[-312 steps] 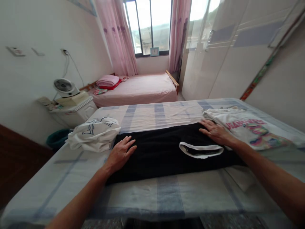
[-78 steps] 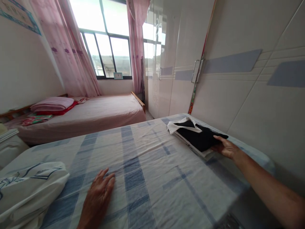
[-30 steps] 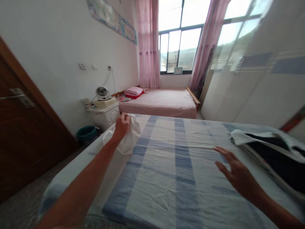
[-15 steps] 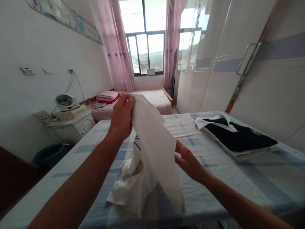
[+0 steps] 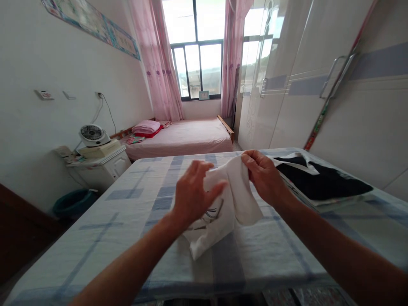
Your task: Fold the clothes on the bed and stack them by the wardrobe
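A crumpled white shirt point(image 5: 219, 229) with dark line markings hangs partly raised, its lower folds on the blue-and-white checked bed sheet point(image 5: 127, 238). My right hand point(image 5: 263, 172) pinches the top edge of the cloth between thumb and fingers, and a sleeve-like flap drops below it. To the left, my left hand point(image 5: 197, 191) has its thumb and fingers apart in front of the shirt. It is slightly blurred, and whether it touches the cloth I cannot tell. Part of the shirt is hidden behind this hand.
Folded black and white clothes point(image 5: 325, 178) lie in a stack at the right of the bed. Beyond stands a pink bed point(image 5: 191, 136) with folded bedding point(image 5: 146, 127). A fan point(image 5: 94, 134) tops the bedside cabinet point(image 5: 103, 163), near a teal bin point(image 5: 75, 203). A wardrobe point(image 5: 287, 114) lines the right side.
My left hand has let go of the shirt's upper edge, opened, and moved lower and right. My right hand has risen and now grips the top of the cloth. The shirt has shifted right.
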Demonstrator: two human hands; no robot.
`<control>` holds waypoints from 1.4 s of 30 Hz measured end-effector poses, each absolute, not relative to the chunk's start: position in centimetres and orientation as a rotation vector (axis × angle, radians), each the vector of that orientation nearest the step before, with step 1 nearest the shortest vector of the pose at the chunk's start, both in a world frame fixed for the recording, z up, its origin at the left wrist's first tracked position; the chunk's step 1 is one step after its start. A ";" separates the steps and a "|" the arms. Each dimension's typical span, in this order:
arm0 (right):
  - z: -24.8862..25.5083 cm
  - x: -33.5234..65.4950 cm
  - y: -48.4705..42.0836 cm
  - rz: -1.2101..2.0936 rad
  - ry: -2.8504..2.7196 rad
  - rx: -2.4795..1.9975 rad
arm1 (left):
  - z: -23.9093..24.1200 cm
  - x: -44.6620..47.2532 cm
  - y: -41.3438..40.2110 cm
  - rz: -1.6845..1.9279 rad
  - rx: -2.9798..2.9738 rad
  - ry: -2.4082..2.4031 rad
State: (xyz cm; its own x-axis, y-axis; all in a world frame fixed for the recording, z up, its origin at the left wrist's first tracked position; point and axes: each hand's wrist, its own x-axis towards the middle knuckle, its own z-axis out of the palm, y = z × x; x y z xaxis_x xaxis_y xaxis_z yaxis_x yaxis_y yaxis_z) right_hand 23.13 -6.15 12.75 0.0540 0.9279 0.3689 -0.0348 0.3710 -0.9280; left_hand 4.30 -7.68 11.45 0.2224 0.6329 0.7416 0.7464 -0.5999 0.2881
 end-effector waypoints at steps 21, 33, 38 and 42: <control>2.2 22.6 -7.3 0.724 -2.140 -1.187 | 11.9 -1.8 -8.5 -2.816 -2.098 -1.848; -0.6 20.9 -7.4 0.487 -2.054 -1.167 | 15.0 -2.8 -8.9 -2.691 -1.968 -1.634; -1.8 20.4 -4.1 0.530 -2.067 -1.185 | 15.0 -2.9 -9.8 -2.574 -2.016 -1.703; -1.0 20.7 -1.0 0.600 -1.843 -1.198 | 14.4 -4.4 -9.5 -2.550 -2.039 -1.724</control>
State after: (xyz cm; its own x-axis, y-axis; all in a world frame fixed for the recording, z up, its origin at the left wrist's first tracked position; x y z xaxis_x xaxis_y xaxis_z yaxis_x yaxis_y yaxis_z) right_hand 20.71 -0.97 -0.98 -0.1941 0.9020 0.3857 0.5018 0.4291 -0.7511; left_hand -4.42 -9.47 14.41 -0.2876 0.8389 0.4622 0.1164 -0.4484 0.8862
